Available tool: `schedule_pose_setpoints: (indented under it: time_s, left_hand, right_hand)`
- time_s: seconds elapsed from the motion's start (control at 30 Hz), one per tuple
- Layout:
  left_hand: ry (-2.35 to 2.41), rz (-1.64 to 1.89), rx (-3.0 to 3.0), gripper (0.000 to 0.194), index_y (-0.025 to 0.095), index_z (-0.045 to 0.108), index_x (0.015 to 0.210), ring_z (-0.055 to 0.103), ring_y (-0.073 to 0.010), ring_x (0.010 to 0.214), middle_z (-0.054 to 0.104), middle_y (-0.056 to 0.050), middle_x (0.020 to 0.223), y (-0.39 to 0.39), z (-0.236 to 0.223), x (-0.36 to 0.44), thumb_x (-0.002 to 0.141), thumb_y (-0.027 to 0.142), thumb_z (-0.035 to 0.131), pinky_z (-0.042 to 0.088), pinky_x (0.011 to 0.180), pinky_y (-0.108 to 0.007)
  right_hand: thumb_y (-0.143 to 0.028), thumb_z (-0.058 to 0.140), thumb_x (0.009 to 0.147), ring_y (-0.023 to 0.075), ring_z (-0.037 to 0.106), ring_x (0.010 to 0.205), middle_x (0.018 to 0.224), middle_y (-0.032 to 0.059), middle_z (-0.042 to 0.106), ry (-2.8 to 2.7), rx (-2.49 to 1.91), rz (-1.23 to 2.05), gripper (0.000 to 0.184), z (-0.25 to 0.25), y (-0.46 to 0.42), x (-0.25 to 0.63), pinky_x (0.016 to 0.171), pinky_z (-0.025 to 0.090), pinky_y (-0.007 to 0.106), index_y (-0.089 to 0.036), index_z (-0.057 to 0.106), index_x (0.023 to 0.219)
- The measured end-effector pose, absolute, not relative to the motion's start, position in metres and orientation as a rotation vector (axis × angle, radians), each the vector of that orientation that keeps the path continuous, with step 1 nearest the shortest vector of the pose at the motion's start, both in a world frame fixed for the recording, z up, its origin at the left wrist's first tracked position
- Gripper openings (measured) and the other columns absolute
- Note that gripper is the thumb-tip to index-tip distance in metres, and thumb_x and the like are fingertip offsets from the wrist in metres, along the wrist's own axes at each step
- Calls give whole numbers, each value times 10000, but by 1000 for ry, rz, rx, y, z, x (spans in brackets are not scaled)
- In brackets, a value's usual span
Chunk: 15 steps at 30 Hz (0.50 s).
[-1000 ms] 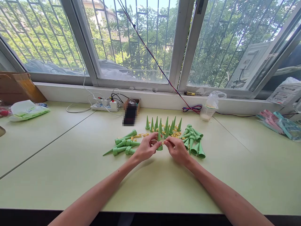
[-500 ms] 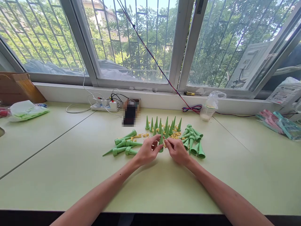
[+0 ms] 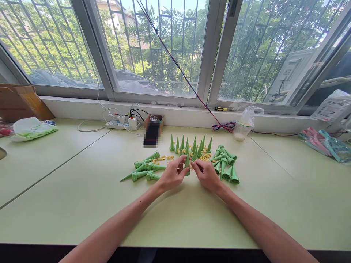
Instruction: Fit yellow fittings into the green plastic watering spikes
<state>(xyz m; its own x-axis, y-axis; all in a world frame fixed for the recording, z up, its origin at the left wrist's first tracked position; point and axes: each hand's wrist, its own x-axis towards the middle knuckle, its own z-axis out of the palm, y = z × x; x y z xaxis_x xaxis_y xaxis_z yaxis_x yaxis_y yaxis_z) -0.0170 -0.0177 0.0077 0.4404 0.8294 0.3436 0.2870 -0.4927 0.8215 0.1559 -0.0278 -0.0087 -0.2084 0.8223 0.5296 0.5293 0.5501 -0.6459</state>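
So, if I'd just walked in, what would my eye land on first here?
Probably the green cones standing in a cluster mid-table, just beyond the hands, with yellow pieces scattered among them and more cones lying to either side. Next, the left hand holding one cone upright, with the right hand pinched close beside it. Behind it all, big windows look onto leafy trees.

Forearms [image 3: 117,223] fwd, angled in, L hand [image 3: 173,174] curled, R hand [image 3: 205,176] pinched, just beside
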Motion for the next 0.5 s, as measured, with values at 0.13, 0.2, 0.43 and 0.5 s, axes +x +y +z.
schedule_pose_setpoints:
  time_s: [0.13,0.2,0.43,0.5]
  left_hand:
    - [933,1016,1850,288,166,558,1067,446,-94,556,513,6,716,-14,8,-17,846,351,565,371,472,-201]
    - [937,1001,1765,328,163,548,1089,432,-81,520,525,6,720,-12,8,-17,838,372,578,359,437,-193]
    - [918,948,1589,378,157,524,1086,390,-40,451,534,-1,794,-11,12,-18,824,421,590,345,365,-176]
    - [916,943,1595,363,161,526,1071,391,-39,452,520,5,780,-11,11,-18,829,424,586,341,364,-171]
  right_hand:
    - [-327,483,941,115,469,537,641,-5,561,-1855,-1090,474,224,-8,-29,156,525,368,239,-175,582,811]
    - [-325,521,922,123,519,565,715,13,608,-1839,-1074,509,178,-8,-29,156,527,404,235,-171,601,965]
    - [-292,539,917,127,563,588,807,43,660,-1863,-1005,514,229,-11,-26,156,540,458,235,-167,629,1086]
    - [-281,547,914,127,558,584,801,42,662,-1866,-990,499,209,-12,-25,157,550,461,239,-164,645,1057]
